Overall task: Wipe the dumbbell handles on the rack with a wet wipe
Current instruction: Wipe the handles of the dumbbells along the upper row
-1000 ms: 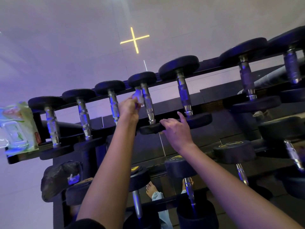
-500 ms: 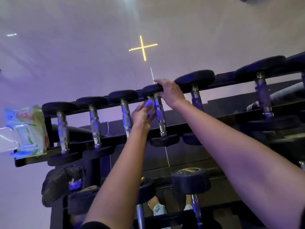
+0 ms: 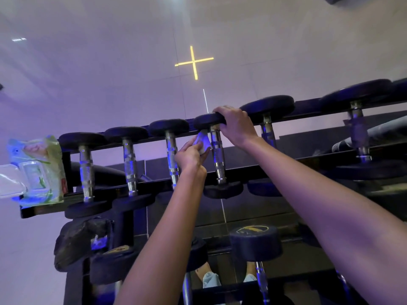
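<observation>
The right hand (image 3: 236, 126) is clamped over the far head (image 3: 208, 121) of one dumbbell (image 3: 222, 189) on the top row of the rack (image 3: 41, 209), with its fingers curled over the head's upper edge. Just below and to the left of it, the left hand (image 3: 190, 155) pinches a crumpled wet wipe (image 3: 203, 143) between fingers and thumb. The wipe sits at the upper end of that dumbbell's metal handle (image 3: 217, 151), right under the gripped head and against the handle's left side. Whether it actually wraps round the metal cannot be told. The two hands are close together but do not touch.

Left of the left hand, three more dumbbells lie side by side on the same row, the nearest one (image 3: 171, 155) just beside the knuckles. Beyond them, at the far left end of the rack, stands a green packet of wipes (image 3: 37, 170). Right of the right hand, the row goes on with two larger dumbbells, the nearer one (image 3: 267, 108) partly behind the wrist.

Below both forearms, on a lower row, is a thick dumbbell with a yellow mark on its end (image 3: 255, 243). A dark crumpled bag (image 3: 74, 243) hangs low to the left. Above the hands glows a yellow cross-shaped light (image 3: 193, 62).
</observation>
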